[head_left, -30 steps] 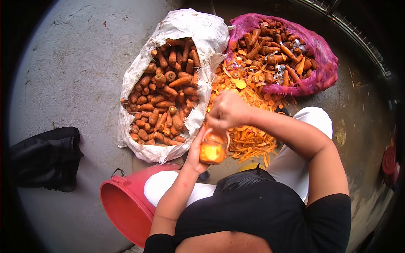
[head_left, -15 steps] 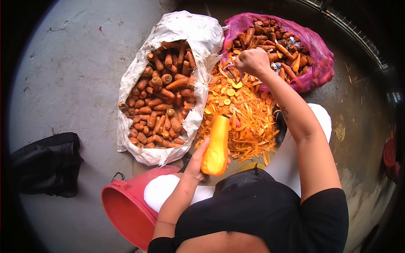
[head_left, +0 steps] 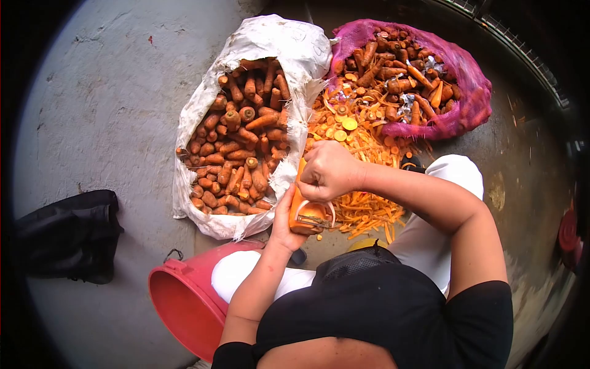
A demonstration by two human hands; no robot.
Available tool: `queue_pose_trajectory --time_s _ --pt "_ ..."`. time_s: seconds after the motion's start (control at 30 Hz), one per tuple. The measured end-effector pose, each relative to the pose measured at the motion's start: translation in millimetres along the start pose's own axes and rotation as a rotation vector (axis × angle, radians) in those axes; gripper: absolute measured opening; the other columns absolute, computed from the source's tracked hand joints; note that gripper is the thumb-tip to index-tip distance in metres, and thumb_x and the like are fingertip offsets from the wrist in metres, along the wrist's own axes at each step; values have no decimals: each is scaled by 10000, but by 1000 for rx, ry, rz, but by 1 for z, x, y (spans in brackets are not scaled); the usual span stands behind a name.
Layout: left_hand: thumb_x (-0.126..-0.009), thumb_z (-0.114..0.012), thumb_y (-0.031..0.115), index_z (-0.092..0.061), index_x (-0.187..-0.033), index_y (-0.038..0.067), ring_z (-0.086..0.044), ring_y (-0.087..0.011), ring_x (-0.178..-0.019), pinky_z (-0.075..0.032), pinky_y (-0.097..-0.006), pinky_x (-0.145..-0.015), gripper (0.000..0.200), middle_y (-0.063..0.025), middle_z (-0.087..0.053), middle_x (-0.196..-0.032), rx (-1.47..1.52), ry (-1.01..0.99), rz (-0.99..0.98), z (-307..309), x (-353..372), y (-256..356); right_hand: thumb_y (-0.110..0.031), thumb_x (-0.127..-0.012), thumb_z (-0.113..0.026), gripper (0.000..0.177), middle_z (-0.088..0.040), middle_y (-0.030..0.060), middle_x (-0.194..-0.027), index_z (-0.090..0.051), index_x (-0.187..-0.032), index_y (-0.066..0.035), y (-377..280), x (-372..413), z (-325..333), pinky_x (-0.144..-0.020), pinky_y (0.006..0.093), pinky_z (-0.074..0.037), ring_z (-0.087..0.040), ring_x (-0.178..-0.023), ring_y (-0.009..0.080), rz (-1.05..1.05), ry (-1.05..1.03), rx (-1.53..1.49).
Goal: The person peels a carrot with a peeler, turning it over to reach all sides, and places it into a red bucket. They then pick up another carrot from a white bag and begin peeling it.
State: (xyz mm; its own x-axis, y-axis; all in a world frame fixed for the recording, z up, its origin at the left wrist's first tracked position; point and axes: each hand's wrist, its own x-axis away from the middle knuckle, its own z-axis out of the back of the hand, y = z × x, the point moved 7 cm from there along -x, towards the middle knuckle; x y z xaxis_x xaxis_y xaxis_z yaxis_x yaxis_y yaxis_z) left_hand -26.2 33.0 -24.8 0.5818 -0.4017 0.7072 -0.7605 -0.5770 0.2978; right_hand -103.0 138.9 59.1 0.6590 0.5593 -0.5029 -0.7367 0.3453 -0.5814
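Note:
My left hand (head_left: 284, 222) is wrapped round a thick, orange carrot (head_left: 297, 205), its wide end toward me. My right hand (head_left: 333, 172) is closed round a peeler with a pale, curved frame (head_left: 333, 213). The peeler lies against the carrot near its wide end, and my right fist covers much of the carrot's upper part. Beyond my hands, a heap of orange peelings and sliced carrot ends (head_left: 375, 212) spreads over the floor.
A white sack (head_left: 188, 129) full of unpeeled carrots lies open at the left. Behind the peelings is a pink-purple net bag (head_left: 473, 92) with carrot pieces. A red bucket (head_left: 206, 270) lies tipped by my left leg, and black cloth (head_left: 74, 240) is at far left.
My right hand has come back toward me from over the peelings, bringing the peeler onto the carrot. My left hand still holds the carrot, now turned and tilted slightly.

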Motion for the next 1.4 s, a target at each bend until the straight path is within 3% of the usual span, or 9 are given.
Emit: queue_pose_trajectory --time_s 0.27,0.43,0.53,0.63,0.7,0.87,1.0,1.2,1.4 --pt "-985 -356 451 -530 -1188 94 -634 -226 -925 -548 -398 -770 446 -92 -633 -1050 -39 -63 -43 -7 0 10 -222 -707 -600 319 -476 50 -443 -487 -422 -131 10 -4 3 -462 375 -370 -483 -437 271 19 102 16" --pt "-977 -343 477 -473 -1260 64 -641 -279 -862 -558 -424 -706 517 -166 -624 -996 -192 -248 14 -4 13 5 -299 -798 -530 368 -510 58 -443 -608 -470 -151 75 -10 30 -474 368 -438 -515 -404 225 -230 156 212" --pt "-975 -335 486 -435 -1299 53 -633 -289 -831 -558 -426 -692 550 -191 -598 -1002 -122 -301 76 -6 18 -7 -320 -845 -472 381 -582 23 -482 -680 -564 -169 124 -3 45 -580 344 -474 -563 -441 126 -482 -128 551" --pt "-975 -328 482 -434 -1299 44 -629 -304 -838 -550 -428 -737 555 -195 -589 -1019 -65 -304 49 -11 22 -3 -324 -821 -525 327 -584 -24 -461 -714 -585 -200 124 0 56 -441 284 -435 -548 -400 144 -556 157 499" --pt "-976 -320 483 -435 -1300 45 -628 -312 -851 -542 -434 -771 557 -189 -588 -1037 -11 -207 10 -4 17 3 -332 -811 -531 315 -588 -3 -472 -725 -610 -187 106 -1 40 -441 310 -442 -553 -405 164 -660 92 146" --pt "-981 -335 457 -491 -1254 78 -627 -289 -942 -503 -493 -874 492 -135 -616 -1064 58 25 -112 11 8 13 -259 -773 -574 327 -551 38 -466 -602 -481 -114 21 -10 14 -477 357 -431 -553 -441 220 -291 10 30" --pt "-979 -337 477 -543 -1189 109 -636 -260 -911 -514 -493 -842 471 -102 -628 -1058 37 0 -26 -1 9 8 -242 -743 -606 359 -487 55 -439 -500 -426 -111 -1 -8 7 -487 386 -387 -500 -436 262 -51 52 108" --pt "-979 -333 485 -487 -1259 79 -629 -261 -803 -546 -452 -661 517 -126 -605 -984 -15 -150 13 -2 4 -1 -241 -733 -600 342 -490 60 -436 -512 -423 -126 7 -4 13 -455 377 -380 -489 -410 252 -52 113 51" --pt "-984 -307 495 -393 -1347 70 -641 -299 -831 -559 -435 -704 566 -190 -598 -979 -55 -334 84 -20 25 -10 -356 -828 -525 376 -548 -2 -426 -680 -528 -190 139 9 66 -430 322 -446 -538 -380 169 -482 99 666"
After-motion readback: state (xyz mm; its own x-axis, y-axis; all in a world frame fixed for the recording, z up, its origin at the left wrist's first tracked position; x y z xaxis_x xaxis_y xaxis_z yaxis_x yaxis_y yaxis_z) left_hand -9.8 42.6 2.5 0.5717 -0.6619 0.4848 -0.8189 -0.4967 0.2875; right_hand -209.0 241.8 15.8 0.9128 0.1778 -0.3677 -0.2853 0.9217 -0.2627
